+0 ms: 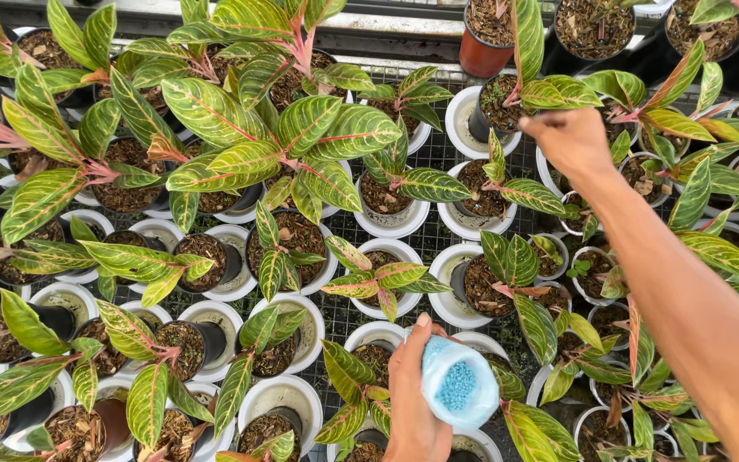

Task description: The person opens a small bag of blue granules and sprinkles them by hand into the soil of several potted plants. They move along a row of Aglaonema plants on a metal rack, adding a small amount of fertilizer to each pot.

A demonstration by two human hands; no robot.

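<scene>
Blue granules: fill a small clear bag (pixel 459 385), its mouth open upward so nothing spills.
Left hand (pixel 415 398): grip wrapped around the bag, holding it low over the pots.
Right hand (pixel 573 141): stretched out over a black pot (pixel 498 107), fingers bunched downward; what they pinch cannot be told.
Worktop (pixel 434 154): wire mesh carrying potted plants with red-veined leaves in white saucers.
</scene>
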